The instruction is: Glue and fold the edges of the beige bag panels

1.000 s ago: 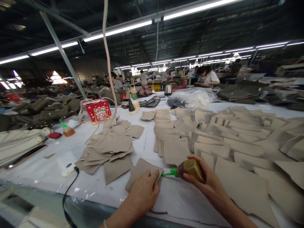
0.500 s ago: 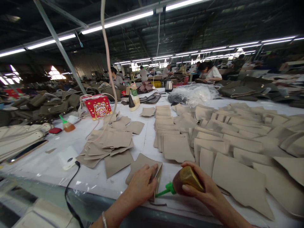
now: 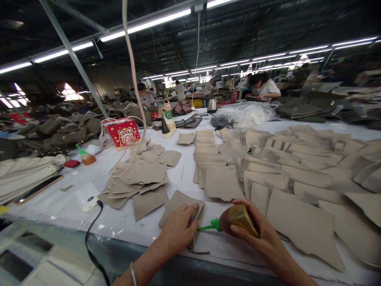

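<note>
My right hand [image 3: 256, 228] is wrapped round a squeeze bottle [image 3: 238, 220] of amber liquid, tilted with its green nozzle pointing left. The nozzle tip reaches the right edge of a taupe leather-like piece [image 3: 177, 200], beside my left fingers. My left hand [image 3: 180, 228] holds that piece down on the table, its fingers bent over a raised or folded edge; the part under the palm is hidden. A thin dark strip [image 3: 199, 252] lies just below, near the table's front edge.
Rows of overlapping taupe pieces [image 3: 300, 222] cover the right side. A loose pile [image 3: 143, 174] lies left of centre. Further left are a white device [image 3: 87, 196] with a black cable [image 3: 89, 238], a second glue-like bottle [image 3: 87, 159] and a red box [image 3: 123, 133]. A hose [image 3: 133, 67] hangs overhead.
The bottle has risen slightly; its nozzle tip has moved up along the piece's right edge, from the lower corner to beside my left fingers. My left hand stays on the piece.
</note>
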### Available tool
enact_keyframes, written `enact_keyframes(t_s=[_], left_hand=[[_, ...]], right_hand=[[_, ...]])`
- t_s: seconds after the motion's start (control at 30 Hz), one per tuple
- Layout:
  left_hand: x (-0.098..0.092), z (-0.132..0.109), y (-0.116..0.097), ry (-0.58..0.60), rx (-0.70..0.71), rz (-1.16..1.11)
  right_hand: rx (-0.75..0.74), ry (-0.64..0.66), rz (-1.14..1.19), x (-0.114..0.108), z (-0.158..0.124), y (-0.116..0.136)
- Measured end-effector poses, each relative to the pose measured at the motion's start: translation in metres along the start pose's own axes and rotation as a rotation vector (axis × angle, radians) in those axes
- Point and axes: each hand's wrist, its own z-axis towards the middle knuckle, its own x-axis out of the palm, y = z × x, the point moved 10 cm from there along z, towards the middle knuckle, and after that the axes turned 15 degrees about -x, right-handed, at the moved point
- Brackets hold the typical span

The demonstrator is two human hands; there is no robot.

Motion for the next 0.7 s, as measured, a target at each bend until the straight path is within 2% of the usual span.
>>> enact_keyframes(t_s=[0.13, 0.33, 0.53, 0.7], left_hand=[[0.001, 0.000, 0.000, 0.003, -0.005, 0.002], [0.000, 0.001, 0.000, 0.008, -0.014, -0.003], [0.001, 0.002, -0.001, 0.009, -0.001, -0.028], [0.002, 0.003, 0.000, 0.012, -0.013, -0.018]], right_hand=[[-0.007, 0.122, 0.005, 0.009, -0.001, -0.004], [-0.079, 0.006, -0.141, -0.011, 0.009, -0.005], [-0.092, 0.113, -0.123, -0.002, 0.006, -0.003], [-0.110, 0.031, -0.162, -0.014, 0.009, -0.003]])
